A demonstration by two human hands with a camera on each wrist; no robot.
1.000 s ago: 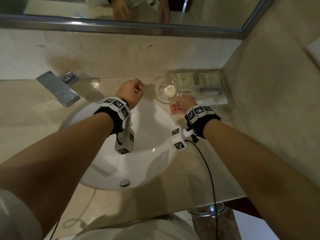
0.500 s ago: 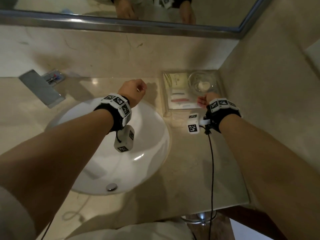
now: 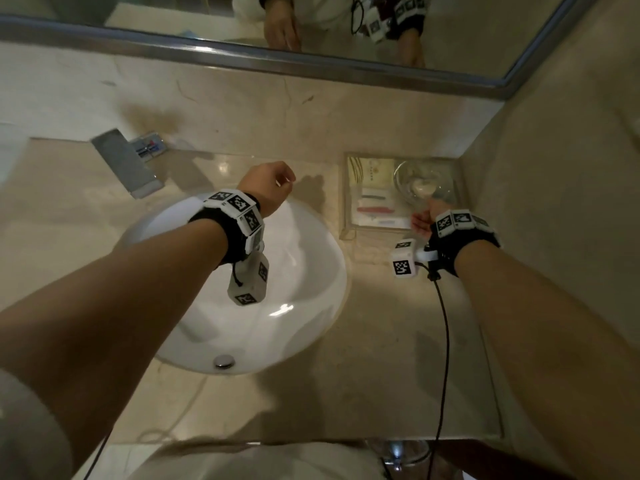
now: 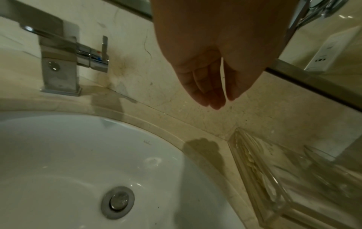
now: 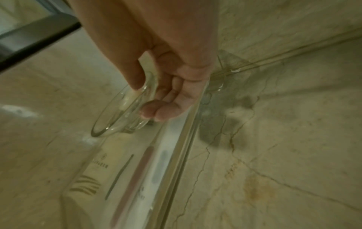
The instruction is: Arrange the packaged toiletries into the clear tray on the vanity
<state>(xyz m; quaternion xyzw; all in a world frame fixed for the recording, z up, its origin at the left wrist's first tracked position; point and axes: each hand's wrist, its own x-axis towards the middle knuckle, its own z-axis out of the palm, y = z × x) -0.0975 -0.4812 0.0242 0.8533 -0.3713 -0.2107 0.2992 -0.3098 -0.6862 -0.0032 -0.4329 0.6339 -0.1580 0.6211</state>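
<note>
The clear tray [image 3: 348,216] sits in the vanity's far right corner, with flat packaged toiletries [image 3: 375,202] lying in its left half. A clear glass dish [image 3: 424,183] holding a pale soap stands in the tray's right half. My right hand [image 3: 424,221] pinches the dish's near rim; in the right wrist view the thumb [image 5: 135,74] is on the rim of the dish [image 5: 121,114] and the fingers under it. My left hand [image 3: 268,185] hovers over the sink's far edge, holding nothing, its fingers [image 4: 207,93] relaxed and close together.
A white round sink [image 3: 304,289] fills the middle of the marble counter, with a chrome faucet [image 3: 128,164] at the back left. A mirror frame [image 3: 242,58] runs along the back wall. A side wall [image 3: 554,202] stands just right of the tray.
My right hand carried the glass dish from beside the sink rightward into the tray's right half. The left hand stayed over the sink's far rim.
</note>
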